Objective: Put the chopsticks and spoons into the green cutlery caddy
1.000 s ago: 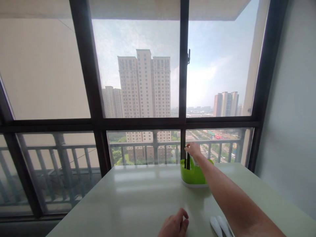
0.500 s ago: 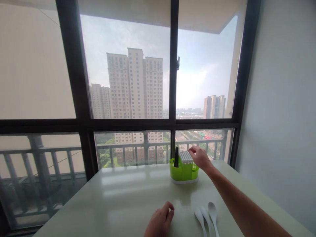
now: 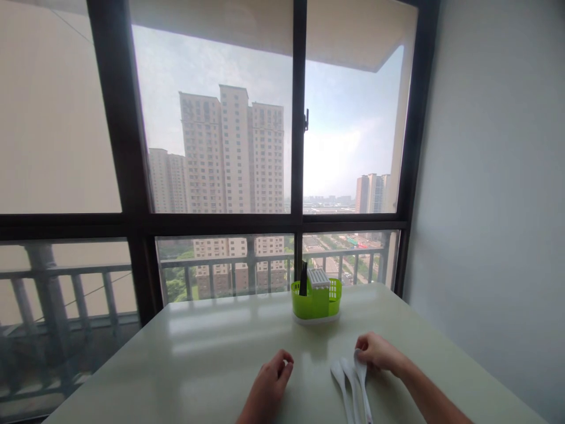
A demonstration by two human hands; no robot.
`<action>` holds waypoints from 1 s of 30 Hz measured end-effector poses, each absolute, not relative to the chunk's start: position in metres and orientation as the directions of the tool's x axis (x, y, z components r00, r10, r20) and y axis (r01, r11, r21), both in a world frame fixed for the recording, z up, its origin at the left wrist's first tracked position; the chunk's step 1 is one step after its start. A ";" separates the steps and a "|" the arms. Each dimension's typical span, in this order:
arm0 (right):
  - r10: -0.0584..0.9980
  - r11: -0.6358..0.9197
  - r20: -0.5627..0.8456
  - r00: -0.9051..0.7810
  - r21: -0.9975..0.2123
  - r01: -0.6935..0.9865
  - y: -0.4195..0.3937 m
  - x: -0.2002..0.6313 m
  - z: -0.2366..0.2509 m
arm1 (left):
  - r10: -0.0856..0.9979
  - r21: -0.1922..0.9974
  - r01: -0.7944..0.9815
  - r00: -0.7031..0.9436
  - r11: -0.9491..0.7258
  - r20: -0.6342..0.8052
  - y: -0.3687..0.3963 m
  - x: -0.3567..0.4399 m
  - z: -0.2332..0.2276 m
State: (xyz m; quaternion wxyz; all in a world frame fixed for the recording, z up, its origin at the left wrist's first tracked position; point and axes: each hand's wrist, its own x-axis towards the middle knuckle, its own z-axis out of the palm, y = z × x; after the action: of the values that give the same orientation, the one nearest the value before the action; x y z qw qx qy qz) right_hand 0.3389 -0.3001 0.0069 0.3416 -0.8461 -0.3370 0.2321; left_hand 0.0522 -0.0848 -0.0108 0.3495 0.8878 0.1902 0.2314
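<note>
Table (image 3: 212,359) surface was shown below the window (image 3: 220,147), with the green caddy (image 3: 316,301) as landmark, set far-centre. Nearer than it, three white spoons (image 3: 352,383) were laid parallel, presumably for easy picking. The right hand (image 3: 375,352) was pinched on the rightmost spoon's bowl; the left hand (image 3: 271,383) was rested loosely curled, empty, left of the spoons.

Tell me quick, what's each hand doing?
Left hand: loosely curled, empty, on the table.
Right hand: fingertips on a white spoon; grip unclear.

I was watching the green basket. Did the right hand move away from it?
Yes. The right hand pulled back from the green basket toward the person, and now touches the white spoons.
</note>
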 end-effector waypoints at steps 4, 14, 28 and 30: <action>0.701 -0.507 -0.057 0.711 -0.741 0.441 -0.295 0.366 0.063 | 0.516 0.731 0.171 0.811 -0.661 0.277 -0.083 0.054 -0.013; 0.448 -0.215 0.809 0.381 -0.316 0.924 -0.202 0.303 0.172 | 0.525 0.721 0.202 0.812 -0.663 0.255 -0.082 0.055 -0.015; 0.622 -0.334 0.768 0.152 0.085 0.939 -0.133 0.290 0.112 | 0.524 0.693 0.233 0.816 -0.683 0.243 -0.086 0.054 -0.015; 0.627 -0.316 0.766 0.142 0.083 0.945 -0.134 0.292 0.110 | 0.532 0.692 0.232 0.808 -0.683 0.254 -0.086 0.054 -0.017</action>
State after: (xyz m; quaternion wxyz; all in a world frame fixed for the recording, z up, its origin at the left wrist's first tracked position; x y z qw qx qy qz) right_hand 0.2918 -0.1336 0.1097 0.2173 -0.7237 -0.5431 -0.3662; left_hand 0.0539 -0.0857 -0.0171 0.3350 0.8897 0.2147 0.2237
